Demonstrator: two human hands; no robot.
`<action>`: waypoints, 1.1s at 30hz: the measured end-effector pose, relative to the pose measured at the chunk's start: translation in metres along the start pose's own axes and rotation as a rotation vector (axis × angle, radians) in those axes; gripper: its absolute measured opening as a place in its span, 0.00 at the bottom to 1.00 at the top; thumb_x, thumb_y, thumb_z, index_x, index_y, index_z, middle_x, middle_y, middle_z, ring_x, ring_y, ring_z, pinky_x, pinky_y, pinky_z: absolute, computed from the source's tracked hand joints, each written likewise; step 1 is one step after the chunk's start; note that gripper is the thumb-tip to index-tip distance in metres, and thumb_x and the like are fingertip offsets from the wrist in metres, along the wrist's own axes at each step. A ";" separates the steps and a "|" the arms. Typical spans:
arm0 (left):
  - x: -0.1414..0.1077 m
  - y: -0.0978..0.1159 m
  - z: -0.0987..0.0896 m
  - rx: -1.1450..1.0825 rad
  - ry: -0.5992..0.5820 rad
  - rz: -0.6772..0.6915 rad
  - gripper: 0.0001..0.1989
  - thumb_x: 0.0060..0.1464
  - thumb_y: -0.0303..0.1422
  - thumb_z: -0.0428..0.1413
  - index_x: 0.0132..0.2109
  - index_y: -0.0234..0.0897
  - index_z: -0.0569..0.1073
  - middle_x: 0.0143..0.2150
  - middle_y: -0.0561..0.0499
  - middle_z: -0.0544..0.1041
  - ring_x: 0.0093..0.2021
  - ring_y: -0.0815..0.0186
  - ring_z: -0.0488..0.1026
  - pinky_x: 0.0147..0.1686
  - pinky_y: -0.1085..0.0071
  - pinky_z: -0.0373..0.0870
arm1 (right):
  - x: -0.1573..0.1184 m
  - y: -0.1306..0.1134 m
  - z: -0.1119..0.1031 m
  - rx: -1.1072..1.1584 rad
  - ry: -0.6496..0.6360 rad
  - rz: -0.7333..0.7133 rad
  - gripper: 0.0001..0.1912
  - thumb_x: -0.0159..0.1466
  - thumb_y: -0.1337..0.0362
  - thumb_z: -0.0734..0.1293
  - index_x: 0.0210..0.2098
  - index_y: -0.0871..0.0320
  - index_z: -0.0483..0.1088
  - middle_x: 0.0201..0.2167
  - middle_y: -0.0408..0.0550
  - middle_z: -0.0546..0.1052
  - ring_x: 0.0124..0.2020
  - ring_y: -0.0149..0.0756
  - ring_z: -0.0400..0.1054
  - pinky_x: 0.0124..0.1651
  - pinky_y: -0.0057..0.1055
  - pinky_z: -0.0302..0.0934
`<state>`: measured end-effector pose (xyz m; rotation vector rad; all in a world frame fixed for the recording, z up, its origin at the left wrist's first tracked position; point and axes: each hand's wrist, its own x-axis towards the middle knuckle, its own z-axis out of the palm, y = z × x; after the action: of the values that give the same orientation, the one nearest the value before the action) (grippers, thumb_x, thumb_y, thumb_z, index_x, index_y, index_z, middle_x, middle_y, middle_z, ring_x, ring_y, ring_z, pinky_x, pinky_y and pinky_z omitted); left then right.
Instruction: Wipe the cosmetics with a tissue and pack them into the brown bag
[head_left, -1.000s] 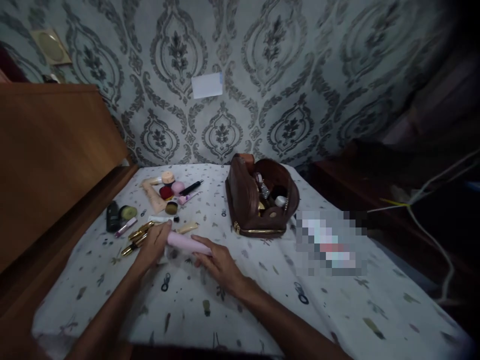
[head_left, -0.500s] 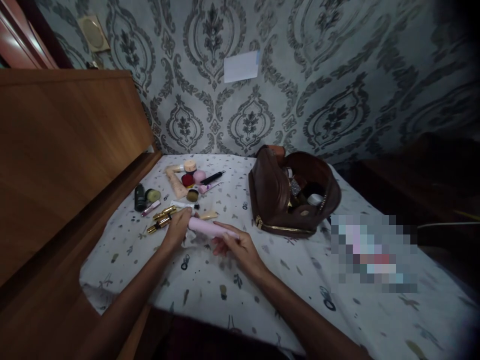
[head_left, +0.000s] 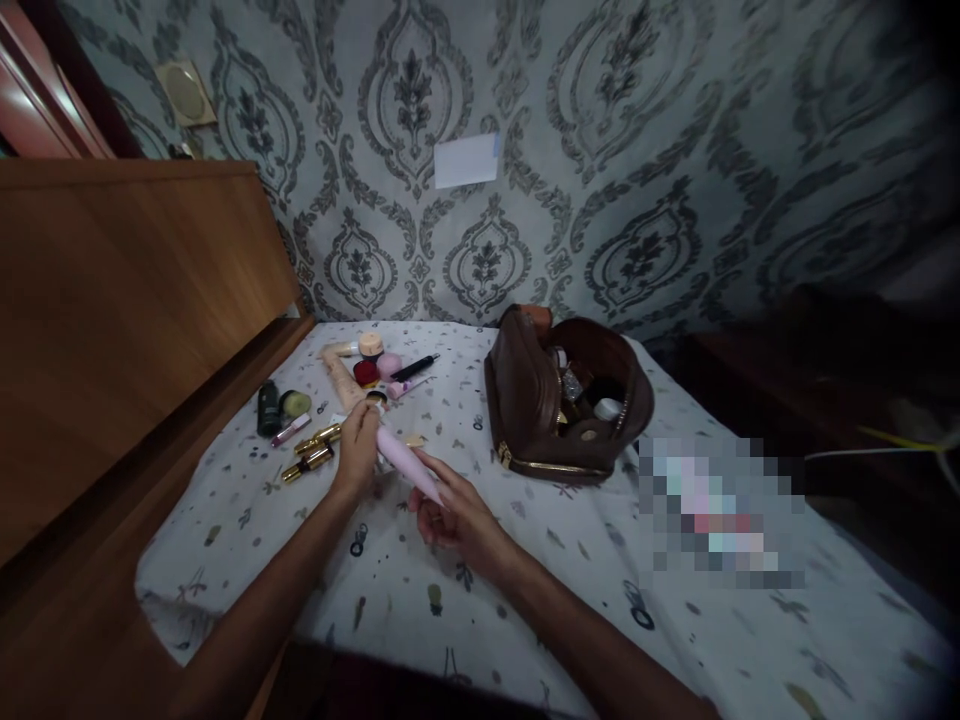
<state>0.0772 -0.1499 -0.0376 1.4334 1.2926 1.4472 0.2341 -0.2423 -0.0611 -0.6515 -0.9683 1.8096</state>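
A long pale pink tube (head_left: pixel 407 464) is held at a slant over the patterned white cloth (head_left: pixel 405 590). My left hand (head_left: pixel 360 450) is closed at its upper left end, fingers partly hidden. Around its lower right end my right hand (head_left: pixel 450 510) is closed, with the fingers curled beneath. Just left of my left hand lie gold tubes (head_left: pixel 307 463). Beyond it are a beige tube (head_left: pixel 343 380), a red-lidded jar (head_left: pixel 366 374), a pink sponge (head_left: pixel 388 366) and a black pen-like item (head_left: pixel 415 367).
An open brown bag (head_left: pixel 525 400) with several items inside stands right of centre. At the left are a dark bottle (head_left: pixel 267 408), a greenish round jar (head_left: pixel 296 403) and a wooden cabinet (head_left: pixel 135 330). A blurred patch (head_left: pixel 720 515) covers something at the right.
The pink tube has tilted more steeply, its right end lower, and my right hand has moved down with it. The view has shifted slightly, moving the bag left in the picture.
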 end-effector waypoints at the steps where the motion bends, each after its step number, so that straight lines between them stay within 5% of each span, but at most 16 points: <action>1: -0.001 -0.001 0.003 -0.008 0.006 -0.006 0.12 0.58 0.40 0.48 0.38 0.38 0.70 0.31 0.56 0.67 0.30 0.68 0.62 0.31 0.75 0.60 | 0.000 0.000 0.001 0.009 0.020 0.013 0.40 0.58 0.48 0.71 0.65 0.52 0.59 0.34 0.46 0.75 0.21 0.26 0.66 0.16 0.19 0.43; 8: -0.020 0.001 0.029 -0.216 0.116 -0.176 0.17 0.59 0.44 0.50 0.51 0.42 0.65 0.42 0.53 0.71 0.39 0.67 0.70 0.38 0.74 0.68 | 0.004 0.012 0.004 -0.239 0.136 -0.058 0.40 0.58 0.53 0.73 0.66 0.54 0.58 0.30 0.41 0.73 0.19 0.26 0.60 0.17 0.22 0.53; 15: -0.047 0.023 0.033 -0.072 0.112 -0.158 0.18 0.65 0.46 0.43 0.53 0.43 0.68 0.55 0.48 0.72 0.53 0.63 0.69 0.54 0.68 0.65 | 0.006 0.017 -0.002 -0.335 0.235 -0.177 0.36 0.60 0.56 0.70 0.66 0.48 0.58 0.50 0.49 0.73 0.47 0.41 0.69 0.41 0.32 0.69; 25: -0.075 0.025 0.023 0.080 -0.153 0.223 0.09 0.57 0.37 0.56 0.44 0.40 0.75 0.52 0.45 0.73 0.56 0.56 0.68 0.57 0.61 0.62 | 0.009 0.006 -0.011 -0.316 0.382 -0.288 0.34 0.61 0.60 0.67 0.66 0.53 0.58 0.56 0.50 0.71 0.50 0.40 0.68 0.48 0.34 0.67; 29: -0.069 0.027 0.021 0.146 -0.096 0.189 0.17 0.53 0.35 0.59 0.50 0.41 0.69 0.48 0.48 0.72 0.49 0.59 0.70 0.50 0.65 0.66 | 0.005 0.007 -0.009 -0.439 0.376 -0.385 0.33 0.63 0.58 0.67 0.65 0.54 0.58 0.64 0.50 0.65 0.63 0.42 0.60 0.65 0.40 0.54; 33: -0.052 0.038 0.024 0.117 -0.026 0.105 0.13 0.55 0.39 0.57 0.45 0.40 0.67 0.41 0.52 0.71 0.39 0.64 0.69 0.39 0.71 0.66 | -0.001 0.011 -0.004 -0.577 0.271 -0.389 0.36 0.64 0.58 0.66 0.69 0.54 0.52 0.68 0.52 0.59 0.67 0.44 0.56 0.68 0.43 0.49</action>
<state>0.1130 -0.2045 -0.0182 1.6133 1.3219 1.4363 0.2321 -0.2447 -0.0723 -0.9538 -1.3325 1.0655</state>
